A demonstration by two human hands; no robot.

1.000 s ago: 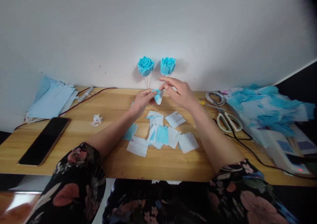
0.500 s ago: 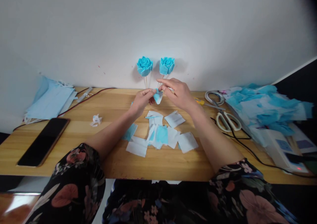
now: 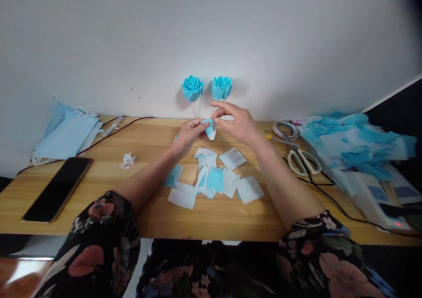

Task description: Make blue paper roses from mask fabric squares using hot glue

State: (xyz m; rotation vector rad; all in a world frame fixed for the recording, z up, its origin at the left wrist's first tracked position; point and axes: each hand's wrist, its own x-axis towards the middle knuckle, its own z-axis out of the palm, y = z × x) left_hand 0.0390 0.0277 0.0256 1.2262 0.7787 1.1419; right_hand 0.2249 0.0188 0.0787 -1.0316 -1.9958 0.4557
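Between my two hands is a small blue-and-white fabric piece [image 3: 211, 130], partly folded or curled. My left hand [image 3: 189, 133] pinches its left side between thumb and fingers. At its upper right edge, the thumb and a finger of my right hand [image 3: 235, 121] close on it, with the index finger stretched out above. Behind the hands, two blue fabric roses [image 3: 192, 88] stand on thin sticks against the wall; the right-hand rose [image 3: 222, 87] is just above my right hand. Below lie several cut fabric squares [image 3: 250, 189], white and blue, some overlapping.
Folded blue face masks [image 3: 66, 131] and a phone [image 3: 57, 189] lie at the left, with a crumpled white scrap [image 3: 128, 160] nearby. To the right are scissors [image 3: 303, 161], a wire coil [image 3: 286, 130], a heap of blue-white fabric [image 3: 359, 139] and a white device [image 3: 376, 199] with a black cable.
The fabric piece has turned slightly, showing a curled blue upper edge. My right hand's fingers have shifted a little at its edge. My left hand has stayed nearly in place.
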